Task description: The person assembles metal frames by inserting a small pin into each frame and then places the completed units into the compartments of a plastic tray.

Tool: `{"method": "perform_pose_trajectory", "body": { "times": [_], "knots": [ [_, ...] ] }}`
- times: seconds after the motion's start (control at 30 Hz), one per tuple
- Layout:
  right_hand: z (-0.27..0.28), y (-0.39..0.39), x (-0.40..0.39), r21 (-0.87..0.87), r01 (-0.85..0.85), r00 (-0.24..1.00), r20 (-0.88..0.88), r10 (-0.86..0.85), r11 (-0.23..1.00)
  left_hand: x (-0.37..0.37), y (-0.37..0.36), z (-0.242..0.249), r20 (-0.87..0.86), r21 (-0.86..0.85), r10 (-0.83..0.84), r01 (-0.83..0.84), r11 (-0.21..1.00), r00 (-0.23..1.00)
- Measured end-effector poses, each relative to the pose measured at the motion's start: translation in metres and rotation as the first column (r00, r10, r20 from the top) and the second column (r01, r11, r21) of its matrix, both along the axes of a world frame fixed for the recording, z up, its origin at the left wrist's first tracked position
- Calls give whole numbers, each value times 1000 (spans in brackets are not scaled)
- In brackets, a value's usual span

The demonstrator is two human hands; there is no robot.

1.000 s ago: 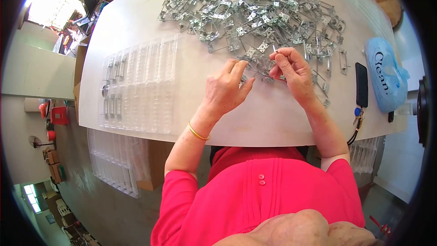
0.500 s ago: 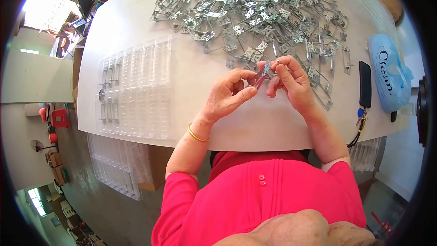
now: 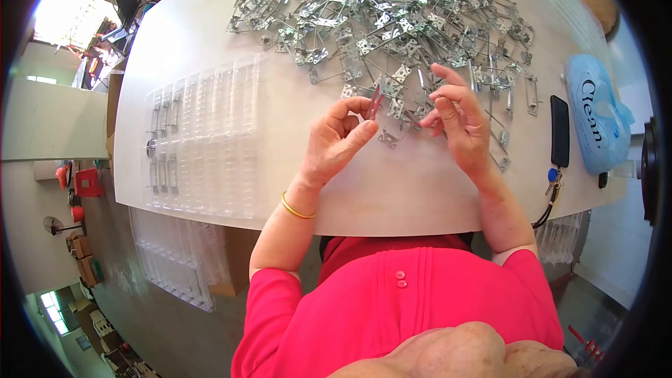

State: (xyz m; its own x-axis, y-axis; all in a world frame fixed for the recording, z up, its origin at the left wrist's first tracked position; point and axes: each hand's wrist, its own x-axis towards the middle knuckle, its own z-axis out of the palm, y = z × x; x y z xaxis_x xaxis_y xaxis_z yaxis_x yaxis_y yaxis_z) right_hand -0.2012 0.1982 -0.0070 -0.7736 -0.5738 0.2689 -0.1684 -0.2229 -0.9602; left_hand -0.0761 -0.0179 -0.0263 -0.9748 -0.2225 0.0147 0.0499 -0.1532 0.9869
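Observation:
My left hand (image 3: 337,138) pinches a thin metal bracket piece (image 3: 376,101) between thumb and forefinger; its face shows a red reflection. To its right, my right hand (image 3: 462,122) hovers at the near edge of the pile with its fingers apart and the forefinger raised. Metal pieces lie just beyond and beside those fingertips, and I see none gripped there. One small bracket (image 3: 387,140) rests on the table between the hands. The large heap of metal brackets with rods (image 3: 392,21) spreads behind both hands.
At left a clear plastic tray (image 3: 210,168) holds several metal brackets (image 3: 164,171) in its left slots. On the right are a black phone (image 3: 559,129), keys on a strap (image 3: 553,182) and a blue "Clean" pack (image 3: 595,112). More clear trays (image 3: 171,255) sit below the table edge.
The hands have separated. My left hand moved left with the metal piece, and my right hand let go of it and opened. A small bracket now shows on the table between them.

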Motion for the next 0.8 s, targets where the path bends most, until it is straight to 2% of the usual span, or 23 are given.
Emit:
{"method": "perform_pose_trajectory", "body": {
  "times": [0.03, 0.07, 0.13, 0.17, 0.23, 0.27, 0.33, 0.43, 0.57, 0.63, 0.67, 0.73, 0.77, 0.8],
  "knots": [
    [-1, 4, -4, 119, 89, 980, -190, -66, 989, 0, 0, -4, -44, -118, 9, -14, 993, 999],
    [0, 4, -4, 121, 94, 980, -187, -70, 988, 0, 1, -3, -41, -116, 4, -9, 993, 999],
    [0, 5, -3, -14, -54, 998, -38, 54, 998, -1, 6, 0, -110, -477, 37, -86, 875, 993],
    [-2, 4, 0, -12, -50, 998, -33, 49, 999, -2, 9, 0, -106, -475, 33, -80, 877, 994],
    [-8, -1, 5, -66, -109, 993, -63, 105, 992, -3, 13, 1, -251, -642, 23, -184, 744, 968],
    [-8, -2, 8, -70, -115, 992, -55, 111, 991, -4, 14, 2, -243, -646, 29, -184, 741, 970],
    [-7, -3, 13, -10, -87, 993, -79, 86, 996, -4, 15, 3, -330, -692, -1, -241, 681, 944],
    [-7, -5, 14, 52, -75, 984, -156, 82, 996, -6, 15, -1, -402, -700, -21, -292, 652, 915],
    [-11, -7, 17, 68, -48, 990, -127, 57, 996, -3, 12, 1, -386, -718, -15, -291, 632, 922],
    [-11, -5, 17, 88, 4, 994, -113, 6, 996, -4, 12, 2, -288, -669, 20, -217, 711, 957],
    [-11, -5, 17, 90, 8, 993, -119, 2, 996, -3, 12, 2, -294, -666, 17, -218, 713, 956],
    [-9, -7, 18, -39, 50, 997, 56, -48, 998, -1, 9, 0, -139, -456, 69, -126, 881, 988],
    [-8, -8, 18, -44, 43, 998, 56, -41, 998, -1, 8, -3, -140, -459, 75, -132, 878, 987],
    [-7, -8, 17, -53, 61, 994, 93, -56, 997, -3, 7, -6, -114, -267, 61, -90, 960, 992]
  ]
}}
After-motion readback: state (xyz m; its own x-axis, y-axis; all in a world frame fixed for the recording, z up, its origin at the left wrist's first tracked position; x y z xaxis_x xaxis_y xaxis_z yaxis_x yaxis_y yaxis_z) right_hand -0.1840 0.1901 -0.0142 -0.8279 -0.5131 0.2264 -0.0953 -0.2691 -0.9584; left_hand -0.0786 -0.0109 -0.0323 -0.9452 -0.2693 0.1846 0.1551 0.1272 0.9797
